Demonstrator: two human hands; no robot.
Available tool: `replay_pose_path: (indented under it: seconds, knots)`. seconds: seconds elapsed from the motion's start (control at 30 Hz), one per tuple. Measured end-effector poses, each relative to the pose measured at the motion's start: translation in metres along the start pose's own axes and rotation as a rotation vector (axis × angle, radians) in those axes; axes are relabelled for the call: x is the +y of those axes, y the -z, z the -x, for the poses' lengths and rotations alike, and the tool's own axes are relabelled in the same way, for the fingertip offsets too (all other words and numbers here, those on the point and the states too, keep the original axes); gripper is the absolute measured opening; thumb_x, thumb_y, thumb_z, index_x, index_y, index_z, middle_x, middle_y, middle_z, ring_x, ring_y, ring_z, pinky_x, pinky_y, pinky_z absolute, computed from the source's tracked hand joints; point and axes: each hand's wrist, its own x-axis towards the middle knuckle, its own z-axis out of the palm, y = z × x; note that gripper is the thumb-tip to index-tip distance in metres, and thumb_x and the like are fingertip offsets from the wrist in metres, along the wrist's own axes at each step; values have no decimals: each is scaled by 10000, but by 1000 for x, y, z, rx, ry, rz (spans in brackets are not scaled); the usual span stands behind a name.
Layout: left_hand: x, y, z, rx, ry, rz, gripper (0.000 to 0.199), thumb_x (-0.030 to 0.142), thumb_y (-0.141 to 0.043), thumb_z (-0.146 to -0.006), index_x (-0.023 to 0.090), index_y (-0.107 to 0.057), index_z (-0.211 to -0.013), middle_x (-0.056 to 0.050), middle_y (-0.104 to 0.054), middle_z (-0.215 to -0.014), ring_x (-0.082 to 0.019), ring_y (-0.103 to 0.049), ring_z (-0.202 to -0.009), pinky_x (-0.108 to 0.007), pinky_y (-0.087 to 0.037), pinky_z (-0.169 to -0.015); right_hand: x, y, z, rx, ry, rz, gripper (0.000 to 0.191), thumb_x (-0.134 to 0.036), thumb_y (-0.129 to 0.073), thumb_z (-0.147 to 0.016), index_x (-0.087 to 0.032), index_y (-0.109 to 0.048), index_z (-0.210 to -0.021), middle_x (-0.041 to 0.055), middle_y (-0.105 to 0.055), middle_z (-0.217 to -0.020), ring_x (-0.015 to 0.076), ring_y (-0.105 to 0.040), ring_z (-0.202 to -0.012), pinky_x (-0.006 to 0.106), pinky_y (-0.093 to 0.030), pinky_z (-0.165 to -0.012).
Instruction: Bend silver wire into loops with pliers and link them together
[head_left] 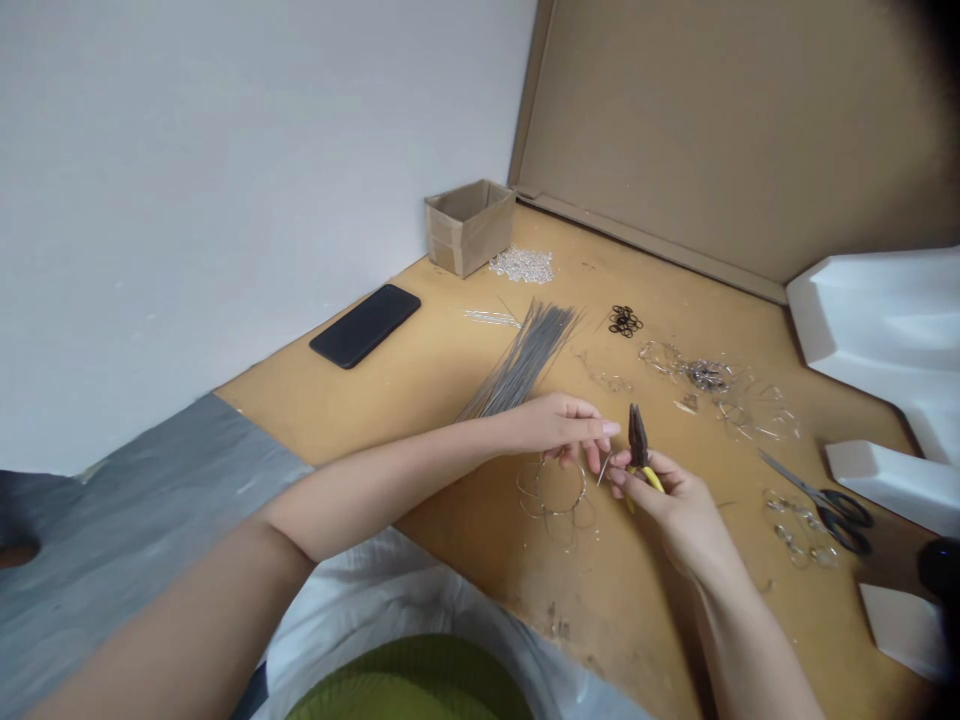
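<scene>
My right hand (pixel 660 490) is closed round pliers (pixel 639 445) with yellow handles, their dark jaws pointing up. A short piece of wire (pixel 602 468) runs between the fingertips of both hands. My left hand (pixel 566 428) has its fingers bent and pressed together; a thin wire ring (pixel 562 512) shows just below them, and whether the fingers hold it is hard to tell. Behind my left forearm lies a bundle of straight grey wires (pixel 532 350). Loose wire loops (pixel 611 382) rest on the table beyond the hands.
A cardboard box (pixel 471 240) stands by clear beads (pixel 523 265). A phone (pixel 366 325) lies at the left, black rings (pixel 624 321) and tangled wire pieces (pixel 707 376) farther right. Scissors (pixel 840 508) and white foam pieces (pixel 885 330) occupy the right side.
</scene>
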Motion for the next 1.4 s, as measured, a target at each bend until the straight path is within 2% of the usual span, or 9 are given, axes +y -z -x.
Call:
replay_pose_path:
  seconds: [0.17,0.33,0.5,0.97,1.13,1.27,1.4]
  knots:
    - [-1,1,-1,-33,21,20,268,372,-632,-724,128,-563,-810,-1,-640,-714,-39,-518,-463,-156,-326,-407,0,-1,1,30,17,113,222,-343,-723,-633,-190,-644,-773,7,-626,-696,134,-547,-634,263,-425,-653]
    - [-5,-2,-5,-27,62,51,103,212,-569,-773,114,-552,-799,10,-623,-643,-48,-550,-464,-158,-386,-448,-3,-4,2,24,53,212,218,-390,-665,-689,-180,-632,-737,3,-600,-623,136,-537,-601,257,-419,-616]
    - [-7,-9,-9,21,70,100,31,106,-521,-788,102,-529,-758,36,-574,-549,-52,-554,-440,-174,-437,-489,-3,-5,3,51,93,255,193,-360,-668,-671,-181,-634,-737,15,-630,-679,153,-564,-653,266,-435,-657]
    - [-5,-13,-4,-11,-39,145,92,176,-547,-802,109,-501,-760,31,-579,-555,-45,-535,-434,-182,-454,-504,-13,-13,7,222,101,219,194,-382,-652,-684,-191,-624,-709,10,-616,-623,150,-556,-606,263,-439,-608]
    - [-6,-12,-4,40,-38,104,58,165,-524,-801,115,-515,-773,36,-565,-575,-44,-522,-439,-175,-433,-483,-11,-6,5,166,94,218,220,-397,-695,-659,-196,-646,-734,15,-622,-622,159,-564,-613,282,-449,-623]
    - [-8,-12,-6,95,-46,45,110,229,-558,-783,121,-546,-797,38,-566,-608,-31,-477,-439,-162,-383,-455,-5,-2,4,116,62,100,245,-388,-724,-641,-192,-648,-768,16,-634,-640,153,-574,-605,286,-454,-630]
    - [-10,-14,-8,81,-88,60,167,218,-644,-719,107,-581,-827,6,-613,-664,-53,-532,-571,-180,-426,-574,-3,-2,4,91,55,12,234,-367,-728,-655,-191,-655,-792,6,-617,-616,144,-566,-612,278,-441,-641]
